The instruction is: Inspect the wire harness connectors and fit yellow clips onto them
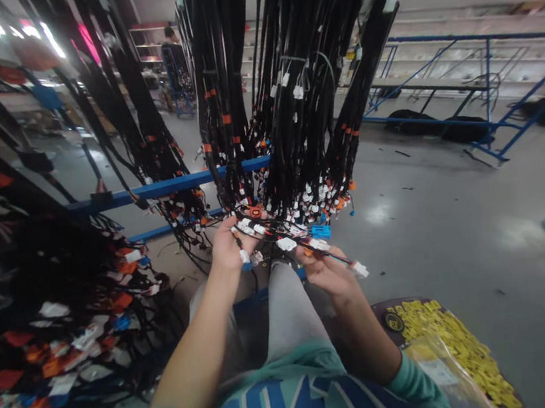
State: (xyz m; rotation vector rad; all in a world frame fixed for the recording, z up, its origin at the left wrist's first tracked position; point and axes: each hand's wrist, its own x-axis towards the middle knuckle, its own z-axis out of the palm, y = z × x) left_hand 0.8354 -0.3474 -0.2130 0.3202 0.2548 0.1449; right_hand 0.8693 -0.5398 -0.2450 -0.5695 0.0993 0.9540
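Between my two hands lies the end of a wire harness (286, 244), with black branches and white plug connectors. A blue connector (321, 232) and a red connector (255, 212) show among its wires. My left hand (226, 245) is closed around the left part of the harness, with white connectors over its fingers. Under the right-hand branches, my right hand (329, 271) has its fingers curled and grips them from below. A white connector (360, 269) sticks out past that hand. Its fingertips are partly hidden by the wires.
Thick bundles of black harnesses (217, 51) hang ahead, by a blue rail (164, 188). More connector-tipped harnesses (71, 351) crowd the left. Yellow small parts (444, 328) and a plastic bag (439, 369) sit low at right. A blue frame (489, 75) stands behind; a person (171, 36) is far off.
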